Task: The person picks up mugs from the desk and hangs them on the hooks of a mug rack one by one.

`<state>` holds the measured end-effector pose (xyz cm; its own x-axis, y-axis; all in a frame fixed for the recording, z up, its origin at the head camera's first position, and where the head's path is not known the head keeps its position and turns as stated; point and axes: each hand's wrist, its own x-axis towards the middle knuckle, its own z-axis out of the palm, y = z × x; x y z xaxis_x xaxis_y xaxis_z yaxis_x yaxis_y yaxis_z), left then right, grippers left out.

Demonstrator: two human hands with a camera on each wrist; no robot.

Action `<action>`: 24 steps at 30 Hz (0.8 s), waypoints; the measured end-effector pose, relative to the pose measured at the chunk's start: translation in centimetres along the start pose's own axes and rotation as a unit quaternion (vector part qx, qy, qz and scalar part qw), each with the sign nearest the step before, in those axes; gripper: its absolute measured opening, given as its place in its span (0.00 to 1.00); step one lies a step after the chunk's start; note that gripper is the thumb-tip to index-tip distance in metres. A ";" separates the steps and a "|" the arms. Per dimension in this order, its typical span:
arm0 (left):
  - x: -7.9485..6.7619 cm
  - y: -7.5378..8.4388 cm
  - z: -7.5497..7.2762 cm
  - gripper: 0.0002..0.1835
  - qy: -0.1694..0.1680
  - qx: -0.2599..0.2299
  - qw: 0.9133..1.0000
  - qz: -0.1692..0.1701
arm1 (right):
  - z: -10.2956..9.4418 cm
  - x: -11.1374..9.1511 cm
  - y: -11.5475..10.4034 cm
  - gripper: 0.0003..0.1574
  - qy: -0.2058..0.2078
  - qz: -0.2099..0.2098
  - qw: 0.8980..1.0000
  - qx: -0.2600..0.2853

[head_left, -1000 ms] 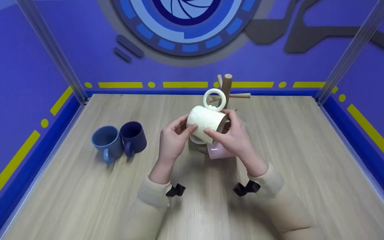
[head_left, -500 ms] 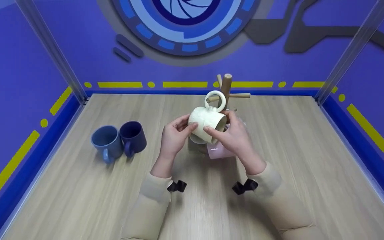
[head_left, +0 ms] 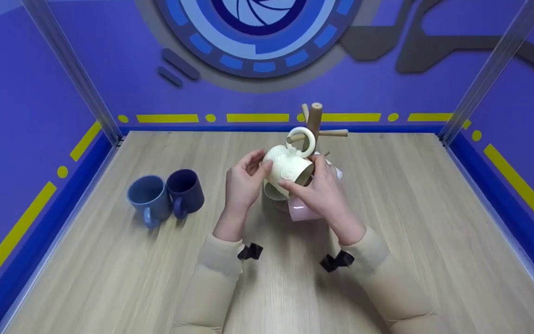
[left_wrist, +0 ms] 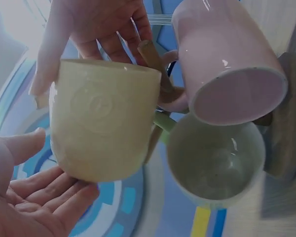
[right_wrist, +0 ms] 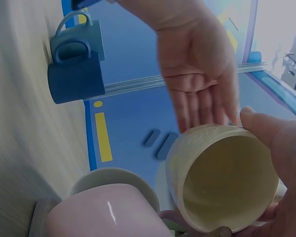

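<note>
A cream mug (head_left: 288, 169) lies tilted on its side over the table, its mouth toward the right. Its ring handle (head_left: 311, 150) stands up around a peg (head_left: 296, 138) of the wooden mug tree (head_left: 314, 121). My right hand (head_left: 329, 195) pinches the mug at its rim, thumb outside, as the right wrist view shows. My left hand (head_left: 243, 185) is at the base end; in the left wrist view its straight fingers (left_wrist: 64, 197) touch the bottom and its thumb is apart. Below hang a pink mug (left_wrist: 232, 59) and a pale green-white mug (left_wrist: 214, 158).
On the table (head_left: 109, 278) to the left, a grey-blue mug (head_left: 149, 195) and a dark navy mug (head_left: 186, 190) stand upright side by side, handles toward me. Another peg (head_left: 334, 133) juts right from the tree. Blue-purple panels (head_left: 86, 41) enclose the back and sides.
The cream mug's handle has come down and right, so the peg now pokes through the ring. My left thumb has lifted off the mug; both forearms have shifted slightly.
</note>
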<state>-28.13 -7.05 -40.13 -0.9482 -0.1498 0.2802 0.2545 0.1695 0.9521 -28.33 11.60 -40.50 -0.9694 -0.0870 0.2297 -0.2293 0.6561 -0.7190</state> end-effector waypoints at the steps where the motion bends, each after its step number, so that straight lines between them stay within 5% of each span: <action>1: 0.0 0.5 0.3 0.24 0.010 0.010 1.000 0.022 | 0.0 0.0 0.0 0.59 0.002 -0.002 1.000 -0.004; 5: 0.4 2.5 1.8 0.23 0.038 0.070 0.989 0.122 | 0.2 0.0 0.0 0.61 0.010 -0.009 1.000 -0.021; 9: 1.0 3.9 3.1 0.22 0.029 0.118 0.975 0.183 | 0.2 0.0 -0.1 0.60 0.008 -0.009 1.000 -0.024; 17: 2.1 4.6 4.1 0.08 0.028 0.159 0.960 0.229 | 0.3 -0.2 0.1 0.58 0.005 -0.026 1.000 -0.010; 20: 2.1 4.7 4.1 0.07 0.027 0.152 0.961 0.229 | -0.4 0.0 0.1 0.56 -0.007 -0.030 0.999 0.042; 24: 2.3 4.7 4.1 0.07 0.026 0.143 0.963 0.226 | -2.5 1.1 0.3 0.47 -0.009 0.015 0.989 0.145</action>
<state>-29.90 -2.55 -35.47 -0.7406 -0.0455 0.6704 0.5688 0.4886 0.6616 -29.23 13.63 -38.83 -0.9768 -0.0867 0.1960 -0.2142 0.4155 -0.8840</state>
